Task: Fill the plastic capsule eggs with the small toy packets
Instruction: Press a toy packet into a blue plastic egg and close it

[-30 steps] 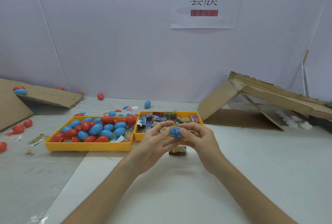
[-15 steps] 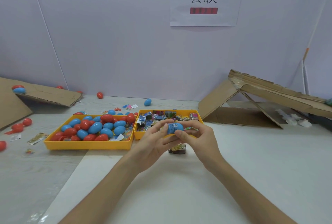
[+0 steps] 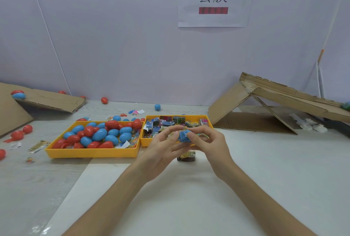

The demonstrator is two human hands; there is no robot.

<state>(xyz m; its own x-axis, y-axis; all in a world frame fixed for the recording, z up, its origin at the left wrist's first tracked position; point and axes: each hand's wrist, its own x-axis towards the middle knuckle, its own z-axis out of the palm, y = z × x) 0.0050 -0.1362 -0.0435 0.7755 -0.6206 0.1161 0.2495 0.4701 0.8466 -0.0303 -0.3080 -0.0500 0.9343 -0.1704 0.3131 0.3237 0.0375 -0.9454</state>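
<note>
Both hands meet above the table in front of the packet tray. My left hand (image 3: 162, 147) and my right hand (image 3: 210, 144) pinch a blue capsule egg (image 3: 184, 135) between them; a printed packet sits at its left end. A yellow tray (image 3: 91, 152) holds several red and blue eggs. To its right, a second yellow tray (image 3: 206, 118) holds several small toy packets. One packet (image 3: 186, 156) lies on the white mat under my hands.
Loose eggs (image 3: 157, 107) and scraps are scattered on the table at the left and behind the trays. A folded cardboard sheet (image 3: 265, 101) stands at the right, another cardboard piece (image 3: 47, 100) at the left. A wall with a paper sign is behind.
The hands and the blue egg stayed almost in place; the fingers shifted slightly around the egg and packet.
</note>
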